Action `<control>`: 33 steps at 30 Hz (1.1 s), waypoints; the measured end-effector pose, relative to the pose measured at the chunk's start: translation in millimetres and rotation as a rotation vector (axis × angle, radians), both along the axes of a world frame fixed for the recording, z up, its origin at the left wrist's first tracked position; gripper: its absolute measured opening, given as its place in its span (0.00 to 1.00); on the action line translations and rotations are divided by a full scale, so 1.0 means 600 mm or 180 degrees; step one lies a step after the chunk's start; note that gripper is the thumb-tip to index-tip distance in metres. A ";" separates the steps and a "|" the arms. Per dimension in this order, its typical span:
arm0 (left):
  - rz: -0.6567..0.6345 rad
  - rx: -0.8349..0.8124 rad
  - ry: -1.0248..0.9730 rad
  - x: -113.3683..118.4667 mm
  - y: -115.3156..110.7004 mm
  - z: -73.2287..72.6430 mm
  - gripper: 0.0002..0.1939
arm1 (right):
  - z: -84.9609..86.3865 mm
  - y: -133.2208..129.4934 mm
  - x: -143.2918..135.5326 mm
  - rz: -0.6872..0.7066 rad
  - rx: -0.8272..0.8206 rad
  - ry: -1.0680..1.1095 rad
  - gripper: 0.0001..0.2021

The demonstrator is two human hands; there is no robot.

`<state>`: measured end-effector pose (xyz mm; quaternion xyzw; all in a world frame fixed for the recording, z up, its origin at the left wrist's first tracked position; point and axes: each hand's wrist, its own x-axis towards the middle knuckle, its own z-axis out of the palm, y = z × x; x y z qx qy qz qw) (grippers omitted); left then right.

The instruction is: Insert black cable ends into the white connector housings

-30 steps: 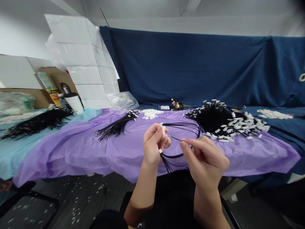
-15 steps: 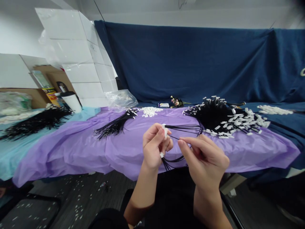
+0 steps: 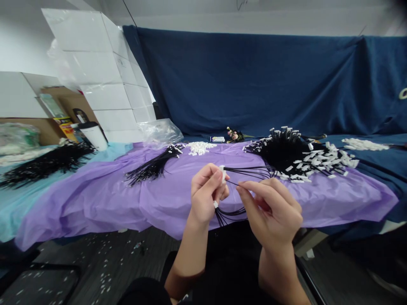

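Note:
My left hand (image 3: 206, 192) pinches a white connector (image 3: 223, 174) between thumb and fingers. Several black wires (image 3: 248, 170) run rightward from it in a loop behind my right hand. A second white connector (image 3: 215, 204) with black wires hangs just under the left fingers. My right hand (image 3: 271, 209) is closed, thumb and index finger pinching one thin black wire (image 3: 232, 183) that leads to the held connector. Beyond the hands, a pile of white connectors (image 3: 200, 148) and a bundle of black wires (image 3: 152, 164) lie on the purple cloth (image 3: 178, 203).
A large heap of black wires with white ends (image 3: 286, 148) lies at the right. More black wires (image 3: 47, 163) rest on the light blue cloth at the left. White boxes (image 3: 95, 70) are stacked behind, near a white container (image 3: 95, 135). Small artificial flowers (image 3: 234, 134) lie at the back.
The connector in my left hand has tilted slightly and moved a little right. The wire loop has shifted slightly. Both hands keep their pinches.

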<state>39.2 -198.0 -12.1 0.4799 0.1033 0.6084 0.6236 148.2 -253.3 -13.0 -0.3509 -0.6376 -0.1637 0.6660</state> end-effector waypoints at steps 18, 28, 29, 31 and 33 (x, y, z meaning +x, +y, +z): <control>-0.0053 -0.0104 -0.0017 0.005 0.000 0.003 0.13 | -0.003 0.003 -0.013 -0.0028 -0.0152 0.0060 0.12; 0.0255 -0.0178 0.0068 0.005 0.018 -0.001 0.13 | -0.006 0.018 -0.003 -0.0063 -0.0375 0.0101 0.10; 0.0358 -0.0249 0.0022 0.004 0.025 -0.001 0.13 | -0.004 0.018 0.000 -0.0157 -0.0352 0.0145 0.11; 0.0578 -0.0455 -0.0179 -0.001 0.041 -0.002 0.11 | -0.001 0.014 0.007 -0.0404 -0.0197 0.0283 0.13; 0.0754 -0.0679 -0.0438 -0.007 0.056 -0.003 0.11 | 0.003 0.008 0.012 -0.0460 -0.0108 0.0384 0.11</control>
